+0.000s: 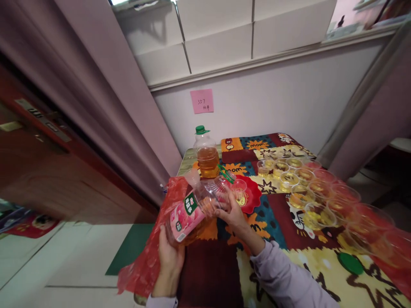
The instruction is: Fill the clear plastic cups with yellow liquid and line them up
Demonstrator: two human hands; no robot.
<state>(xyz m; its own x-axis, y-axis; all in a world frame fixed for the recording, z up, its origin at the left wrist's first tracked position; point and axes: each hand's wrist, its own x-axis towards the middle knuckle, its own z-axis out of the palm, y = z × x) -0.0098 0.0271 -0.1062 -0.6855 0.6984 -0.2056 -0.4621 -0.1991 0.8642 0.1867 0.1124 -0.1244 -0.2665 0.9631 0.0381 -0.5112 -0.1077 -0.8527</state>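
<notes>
A clear plastic bottle with a pink label (pixel 189 216) is held slanted above a patterned multicoloured cloth (pixel 213 276), its base by the left hand (pixel 171 254), its upper part by the right hand (pixel 231 216). Behind it, a green-capped clear plastic jug (pixel 208 161) is stood. To the right, a scalloped red dish (pixel 256 197) is placed; farther right, round clear plastic cups (pixel 289 180) are grouped, a round green cap (pixel 350 263) being laid nearer. At the left edge, thin red plastic sheeting (pixel 141 261) is draped.

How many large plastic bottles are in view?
2. The pink-labelled bottle is tilted between the left hand and right hand; the green-capped bottle stands upright beyond it, near the wall. No others show.
</notes>
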